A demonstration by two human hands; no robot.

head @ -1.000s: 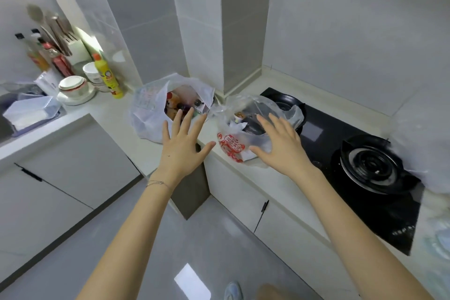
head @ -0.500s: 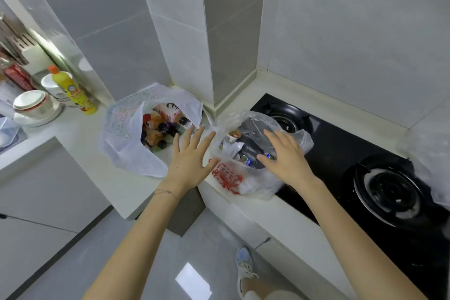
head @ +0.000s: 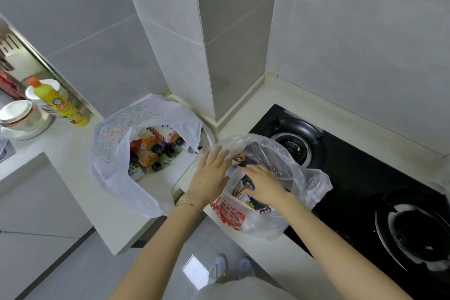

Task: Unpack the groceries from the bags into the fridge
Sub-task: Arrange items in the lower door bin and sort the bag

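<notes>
Clear plastic grocery bag (head: 302,182) on countertop (head: 73,161), at the gas hob's (head: 353,178) edge. I see the left hand (head: 209,178) touching its rim, fingers straight and together; right hand (head: 265,184) inside among packets (head: 243,193), fingers bent, grip indiscernible. White bag (head: 109,153) of bottles (head: 155,151) lies left.

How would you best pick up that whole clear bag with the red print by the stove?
The clear bag is soft, slumped and open at the top, so gather its loose rim from above. Squeezing the sides would probably crush or spill what it holds.
</notes>
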